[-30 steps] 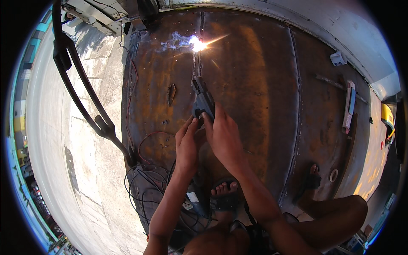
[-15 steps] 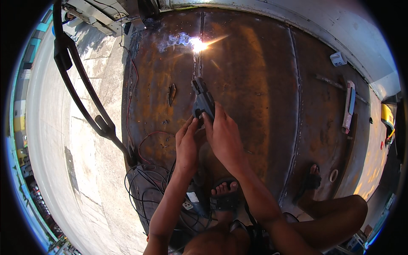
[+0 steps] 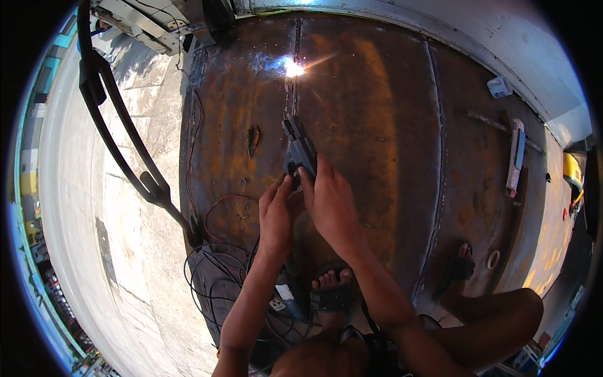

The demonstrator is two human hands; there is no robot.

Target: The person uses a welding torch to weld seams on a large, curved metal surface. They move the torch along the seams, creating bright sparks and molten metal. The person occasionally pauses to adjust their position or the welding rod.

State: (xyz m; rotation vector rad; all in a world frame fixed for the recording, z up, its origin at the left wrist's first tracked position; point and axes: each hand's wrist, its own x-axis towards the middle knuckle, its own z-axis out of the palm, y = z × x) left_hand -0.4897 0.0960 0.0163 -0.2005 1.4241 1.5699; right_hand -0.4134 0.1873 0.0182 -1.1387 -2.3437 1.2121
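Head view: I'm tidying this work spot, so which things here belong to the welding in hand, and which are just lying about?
In use:
- welding electrode holder, gripped by the left hand and right hand
- bright arc on the seam
- rusty steel plate
- cables by the foot

Lying about:
- long flat tool at the right
- small white box
- tape ring
- black tube frame

Both hands meet on a welding holder (image 3: 298, 149) over the steel plate (image 3: 377, 144) (cable coil (image 3: 220, 276) lower left).
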